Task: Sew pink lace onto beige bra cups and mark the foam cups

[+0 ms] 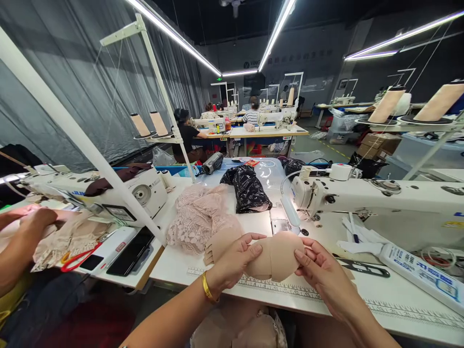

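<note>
A beige fabric piece [277, 256], with a seam or overlap line across its middle, is stretched between my hands just above the table's front edge. My left hand [237, 261] pinches its left end between thumb and fingers. At the right end, my right hand [315, 263] grips it the same way. Behind my left hand lies a stack of beige fabric pieces [220, 241], touching a heap of pale pink lace [199, 217]. The needle area of a white sewing machine [362, 193] is just beyond the fabric, its lamp lit.
A ruler strip [282, 290] runs along the table's front edge. Right stand a printed white box [420, 270] and a dark flat tool [366, 268]. A black plastic bag [250, 188] lies behind. On the left, a co-worker's arms [29, 237] are near red-handled scissors [79, 258] and a phone [130, 251].
</note>
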Available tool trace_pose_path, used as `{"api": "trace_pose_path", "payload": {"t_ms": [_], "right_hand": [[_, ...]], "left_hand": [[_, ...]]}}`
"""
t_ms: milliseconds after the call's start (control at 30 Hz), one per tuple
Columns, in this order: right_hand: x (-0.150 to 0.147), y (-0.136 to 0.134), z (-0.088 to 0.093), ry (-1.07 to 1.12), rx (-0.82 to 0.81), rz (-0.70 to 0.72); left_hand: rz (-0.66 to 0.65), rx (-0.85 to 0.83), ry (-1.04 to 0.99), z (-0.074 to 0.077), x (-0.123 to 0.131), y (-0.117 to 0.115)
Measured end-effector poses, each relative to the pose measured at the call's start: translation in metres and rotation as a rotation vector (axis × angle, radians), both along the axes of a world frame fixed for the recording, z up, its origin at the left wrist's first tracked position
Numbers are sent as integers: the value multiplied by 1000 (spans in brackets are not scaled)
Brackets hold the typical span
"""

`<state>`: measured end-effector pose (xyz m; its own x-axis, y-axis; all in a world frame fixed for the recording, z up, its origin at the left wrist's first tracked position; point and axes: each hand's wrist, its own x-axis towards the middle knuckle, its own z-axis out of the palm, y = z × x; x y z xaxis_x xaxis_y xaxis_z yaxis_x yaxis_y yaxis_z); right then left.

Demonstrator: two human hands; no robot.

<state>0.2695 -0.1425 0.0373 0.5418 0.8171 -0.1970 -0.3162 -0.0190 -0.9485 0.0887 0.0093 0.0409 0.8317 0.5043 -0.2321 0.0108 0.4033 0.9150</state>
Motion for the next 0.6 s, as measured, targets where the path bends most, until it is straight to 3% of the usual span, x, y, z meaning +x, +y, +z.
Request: {"api": "trace_pose_path", "payload": {"t_ms": [200,300,367,433,500,600], "right_hand": [[-23,26,-7,117,55,-42],[-40,57,-19,129,92,60],[-49,79,-30,22,91,173],[-53,96,-40,-151,47,227],[-53,104,-45,-396,0,147],[-54,101,-39,-558,-2,148]], "left_hand": [[369,46,-82,9,-35,9],[591,26,-169,17,-64,16],[687,25,-209,20,-80,18],[724,7,-226,20,-91,18],[718,-20,-236,16,-95,18],[650,-75,-241,10,-92,15]]}}
